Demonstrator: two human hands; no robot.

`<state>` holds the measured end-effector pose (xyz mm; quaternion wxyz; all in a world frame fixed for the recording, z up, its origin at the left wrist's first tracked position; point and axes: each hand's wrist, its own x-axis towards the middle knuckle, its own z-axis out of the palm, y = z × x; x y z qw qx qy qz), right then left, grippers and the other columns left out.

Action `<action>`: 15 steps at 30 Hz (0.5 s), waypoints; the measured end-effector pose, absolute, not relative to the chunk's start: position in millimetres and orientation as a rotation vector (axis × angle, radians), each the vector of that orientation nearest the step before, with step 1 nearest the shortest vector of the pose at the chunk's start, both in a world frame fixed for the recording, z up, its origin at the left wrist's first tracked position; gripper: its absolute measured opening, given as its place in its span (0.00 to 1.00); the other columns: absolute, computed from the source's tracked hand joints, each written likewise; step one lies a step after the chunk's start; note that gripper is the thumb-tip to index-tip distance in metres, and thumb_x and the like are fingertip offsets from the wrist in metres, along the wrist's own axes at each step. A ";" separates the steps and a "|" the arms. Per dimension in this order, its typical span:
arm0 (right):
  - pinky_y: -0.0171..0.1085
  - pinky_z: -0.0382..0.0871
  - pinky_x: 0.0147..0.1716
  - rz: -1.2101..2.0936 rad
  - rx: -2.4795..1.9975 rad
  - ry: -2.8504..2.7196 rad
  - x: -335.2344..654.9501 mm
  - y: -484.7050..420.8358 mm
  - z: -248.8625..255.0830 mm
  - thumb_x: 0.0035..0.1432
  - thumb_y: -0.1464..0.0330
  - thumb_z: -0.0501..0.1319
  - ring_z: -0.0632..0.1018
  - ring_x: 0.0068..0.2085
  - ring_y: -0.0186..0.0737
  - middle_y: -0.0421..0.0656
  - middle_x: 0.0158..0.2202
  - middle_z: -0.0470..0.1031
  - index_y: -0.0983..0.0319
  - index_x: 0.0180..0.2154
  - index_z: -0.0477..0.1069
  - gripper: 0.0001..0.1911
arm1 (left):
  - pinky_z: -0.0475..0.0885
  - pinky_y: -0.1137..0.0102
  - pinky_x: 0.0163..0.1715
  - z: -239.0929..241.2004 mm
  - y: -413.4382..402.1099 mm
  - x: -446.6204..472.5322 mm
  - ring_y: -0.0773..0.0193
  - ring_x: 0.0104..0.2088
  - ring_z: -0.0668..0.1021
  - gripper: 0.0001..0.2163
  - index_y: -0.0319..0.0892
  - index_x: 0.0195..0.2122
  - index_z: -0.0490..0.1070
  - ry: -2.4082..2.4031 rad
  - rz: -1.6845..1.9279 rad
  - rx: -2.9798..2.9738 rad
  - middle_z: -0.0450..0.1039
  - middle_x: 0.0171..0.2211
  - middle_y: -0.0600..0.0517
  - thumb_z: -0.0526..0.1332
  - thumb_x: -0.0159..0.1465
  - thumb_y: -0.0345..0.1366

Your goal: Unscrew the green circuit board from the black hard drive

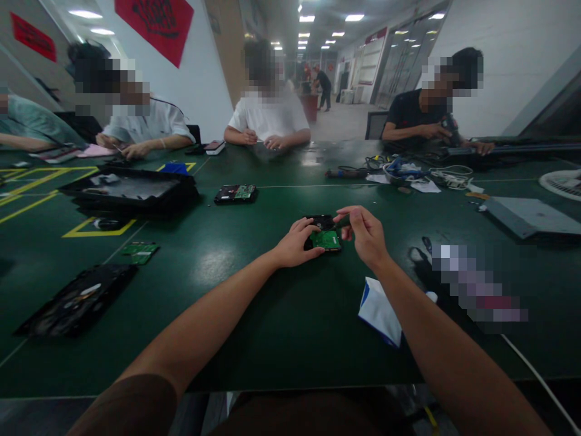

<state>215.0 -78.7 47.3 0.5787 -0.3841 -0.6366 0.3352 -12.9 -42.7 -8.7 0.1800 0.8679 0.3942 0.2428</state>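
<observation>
Drive [327, 241], its green face up, lies on the green table [254, 327] at the hub of the clock. At nine o'clock the left hand [296, 245] grips it between thumb and fingers. The right hand [364, 235] is curled just off its edge at three o'clock; whether those fingers pinch anything cannot be told. Around the hub, a second drive [236, 194] sits near ten o'clock, cables [408, 171] near two, a white-and-blue packet [380, 310] between four and five, and a loose board [140, 252] near nine.
</observation>
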 end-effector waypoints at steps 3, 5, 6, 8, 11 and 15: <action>0.35 0.66 0.24 0.791 -0.902 -1.485 215.6 -77.8 46.5 0.72 0.46 0.56 0.74 0.26 0.31 0.43 0.41 0.81 0.56 0.45 0.77 0.23 | 0.55 0.41 0.74 -8.2 -43.0 -13.2 0.39 0.76 0.54 0.30 0.47 0.64 0.68 1.105 0.690 2.453 0.57 0.73 0.42 0.68 0.65 0.54; 0.35 0.65 0.24 0.800 -0.902 -1.480 216.1 -77.5 46.2 0.72 0.46 0.56 0.74 0.26 0.31 0.43 0.41 0.81 0.56 0.45 0.77 0.23 | 0.55 0.42 0.74 -7.6 -43.1 -13.3 0.39 0.76 0.54 0.30 0.47 0.64 0.68 1.100 0.692 2.459 0.57 0.73 0.41 0.68 0.65 0.54; 0.35 0.65 0.24 0.802 -0.902 -1.480 216.3 -77.4 46.1 0.72 0.46 0.55 0.74 0.26 0.31 0.43 0.41 0.81 0.56 0.45 0.77 0.23 | 0.55 0.42 0.74 -7.4 -43.2 -13.4 0.39 0.76 0.54 0.30 0.46 0.64 0.68 1.098 0.692 2.463 0.57 0.73 0.41 0.67 0.65 0.54; 0.34 0.65 0.23 0.798 -0.903 -1.484 216.3 -77.5 46.0 0.72 0.46 0.55 0.73 0.27 0.31 0.43 0.41 0.81 0.55 0.45 0.77 0.23 | 0.55 0.43 0.74 -6.9 -43.3 -13.5 0.39 0.76 0.54 0.30 0.46 0.64 0.68 1.099 0.686 2.467 0.57 0.73 0.41 0.67 0.66 0.54; 0.34 0.64 0.23 0.797 -0.904 -1.490 215.5 -77.6 45.7 0.72 0.46 0.56 0.73 0.26 0.30 0.42 0.41 0.80 0.55 0.46 0.77 0.22 | 0.55 0.42 0.74 -6.4 -43.5 -13.7 0.39 0.76 0.54 0.30 0.46 0.65 0.67 1.103 0.675 2.459 0.57 0.73 0.41 0.67 0.66 0.54; 0.34 0.64 0.22 0.863 -0.882 -1.444 213.6 -76.4 44.6 0.72 0.45 0.54 0.73 0.26 0.31 0.42 0.41 0.79 0.54 0.46 0.76 0.23 | 0.55 0.42 0.74 -5.9 -44.1 -13.8 0.39 0.76 0.54 0.30 0.47 0.65 0.68 1.106 0.679 2.443 0.56 0.74 0.42 0.67 0.65 0.54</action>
